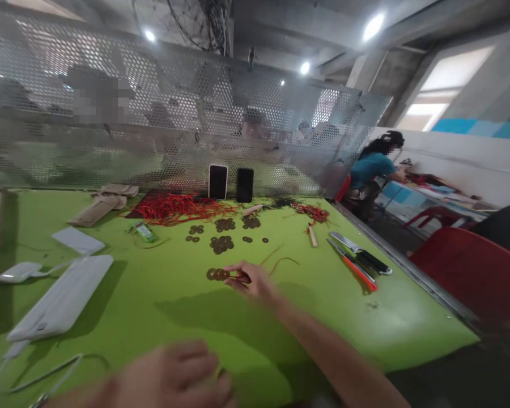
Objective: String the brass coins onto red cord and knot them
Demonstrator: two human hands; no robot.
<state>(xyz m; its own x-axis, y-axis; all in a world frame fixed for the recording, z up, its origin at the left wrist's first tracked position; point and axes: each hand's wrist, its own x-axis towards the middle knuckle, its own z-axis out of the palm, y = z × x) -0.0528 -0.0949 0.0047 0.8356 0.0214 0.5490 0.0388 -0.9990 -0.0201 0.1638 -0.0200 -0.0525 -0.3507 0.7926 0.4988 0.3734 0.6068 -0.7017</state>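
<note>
My right hand (253,279) pinches the end of a short row of overlapping dark round coins (216,274), low over the green table. Thin reddish-brown cord (284,260) trails out behind its fingers to the right; whether it runs through the coins is hidden. Blurred by motion, my left hand (174,374) hangs near the bottom edge, apart from the coins, with its fingers partly out of sight. Beyond the right hand lie piles of similar coins (221,244), several smaller groups and a single coin (265,240).
Red cords (174,208) lie heaped at the back, before two upright phones (218,182). A knife (361,253), an orange-handled tool (355,266) and a wooden-handled tool (313,235) lie right. A white power strip (63,297) sits left. Mesh screen (174,136) borders the back; a person (374,164) sits right.
</note>
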